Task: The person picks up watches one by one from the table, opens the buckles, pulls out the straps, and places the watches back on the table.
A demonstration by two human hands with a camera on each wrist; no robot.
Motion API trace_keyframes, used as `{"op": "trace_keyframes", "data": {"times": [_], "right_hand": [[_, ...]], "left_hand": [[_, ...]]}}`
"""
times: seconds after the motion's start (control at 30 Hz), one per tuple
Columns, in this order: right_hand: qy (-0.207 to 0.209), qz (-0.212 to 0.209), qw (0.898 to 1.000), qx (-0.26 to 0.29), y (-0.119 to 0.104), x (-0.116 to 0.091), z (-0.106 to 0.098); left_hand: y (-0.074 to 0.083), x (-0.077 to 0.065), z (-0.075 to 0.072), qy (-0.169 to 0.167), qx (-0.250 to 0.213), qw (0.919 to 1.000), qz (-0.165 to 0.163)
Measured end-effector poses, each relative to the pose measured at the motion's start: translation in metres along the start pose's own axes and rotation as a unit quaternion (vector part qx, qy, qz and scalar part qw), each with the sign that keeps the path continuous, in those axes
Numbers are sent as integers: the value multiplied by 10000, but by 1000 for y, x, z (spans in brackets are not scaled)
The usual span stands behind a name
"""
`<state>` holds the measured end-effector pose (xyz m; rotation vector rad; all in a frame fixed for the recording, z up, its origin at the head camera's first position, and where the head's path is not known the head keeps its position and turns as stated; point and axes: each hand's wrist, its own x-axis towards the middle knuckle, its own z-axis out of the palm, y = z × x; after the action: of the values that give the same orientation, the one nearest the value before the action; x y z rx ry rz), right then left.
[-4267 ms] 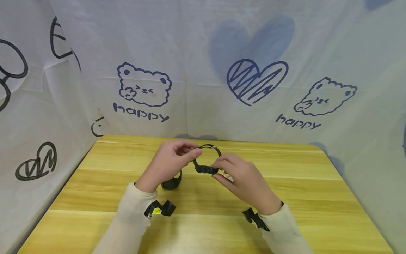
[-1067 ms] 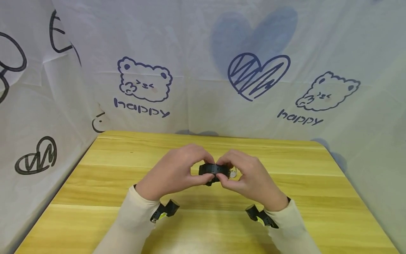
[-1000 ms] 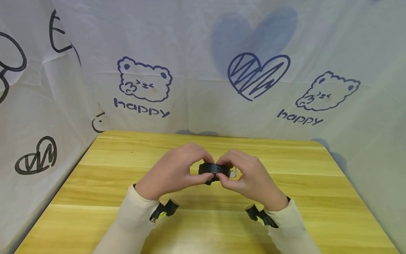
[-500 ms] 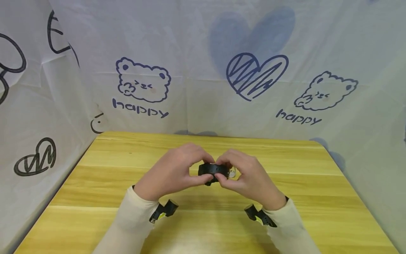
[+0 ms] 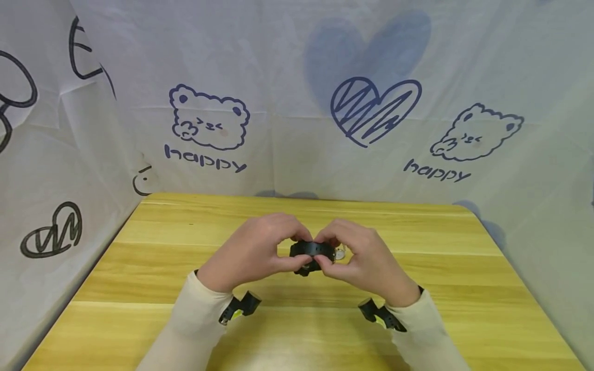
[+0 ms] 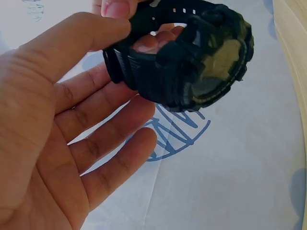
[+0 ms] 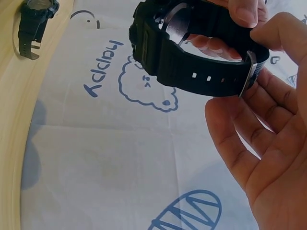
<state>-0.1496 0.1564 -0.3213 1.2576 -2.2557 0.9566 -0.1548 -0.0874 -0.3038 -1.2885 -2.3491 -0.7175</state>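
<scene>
A black wristwatch (image 5: 320, 248) is held between both hands above the table. Its strap forms a loop, and the metal buckle (image 7: 250, 74) shows in the right wrist view. My left hand (image 5: 260, 250) pinches the strap between thumb and forefinger; its other fingers spread loosely below in the left wrist view. From the opposite side my right hand (image 5: 364, 255) pinches the strap near the buckle, the fingertips of both hands almost meeting. The watch face (image 6: 220, 72) points away from the hands in the left wrist view.
A second dark watch (image 7: 36, 21) lies on the table, seen in the right wrist view. Beside the right fingers is a small pale round object (image 5: 340, 253), partly hidden. A printed cloth (image 5: 297, 154) stands behind the wooden table (image 5: 297, 335).
Earlier the strap loop stood upright between separated hands. Both hands have since met at the strap, and the watch is turned. Over the last half second the watch case tips slightly lower.
</scene>
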Motion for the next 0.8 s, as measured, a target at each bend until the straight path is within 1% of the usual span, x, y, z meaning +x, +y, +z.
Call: {"op": "trace_keyframes", "data": {"times": [0.33, 0.53, 0.63, 0.8], "right_hand": [[-8, 33, 9999, 127, 1, -1, -2], [-33, 25, 9993, 379, 2, -1, -3], [-42, 43, 9990, 453, 2, -1, -3], [-9, 131, 9968, 784, 1, -1, -6]], "left_hand": [[-2, -1, -2, -74, -174, 9998, -67], [-4, -1, -3, -290, -510, 9981, -184], [-5, -1, -4, -345, -567, 9975, -245], [-5, 0, -5, -394, -650, 9967, -271]]}}
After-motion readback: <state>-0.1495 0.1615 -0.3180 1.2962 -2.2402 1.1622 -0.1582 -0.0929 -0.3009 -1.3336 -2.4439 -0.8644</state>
